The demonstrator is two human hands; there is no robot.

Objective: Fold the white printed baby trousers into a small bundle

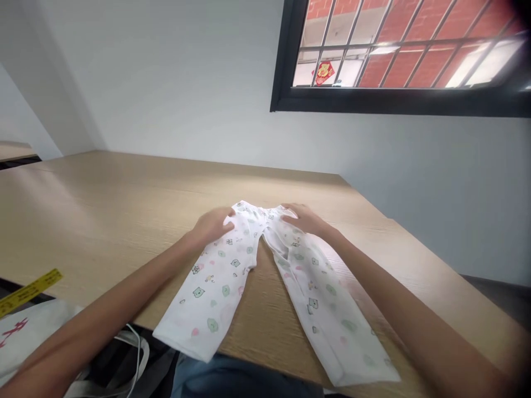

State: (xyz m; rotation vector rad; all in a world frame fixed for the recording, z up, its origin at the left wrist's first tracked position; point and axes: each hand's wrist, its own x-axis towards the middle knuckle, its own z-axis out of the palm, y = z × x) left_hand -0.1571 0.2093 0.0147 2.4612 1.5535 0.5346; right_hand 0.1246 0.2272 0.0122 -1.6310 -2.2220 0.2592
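Observation:
A pair of small white trousers (226,276), printed with green, pink and grey animal figures, lies spread on the wooden table (145,221). Its gathered waist points away from me and its two legs fan out toward me, reaching past the near table edge on the left. My left hand (214,224) rests at the left side of the waist, thumb and fingers apart on the cloth. On the opposite side, my right hand (306,219) lies over the upper right leg with its fingers stretched out. The far fingers of both hands are partly hidden.
A yellow measuring strip (31,292) lies across the table's left near edge. Below it is a white bag (39,326) with red marks and pale straps. A grey wall (186,83) and a barred window (398,50) stand behind the table.

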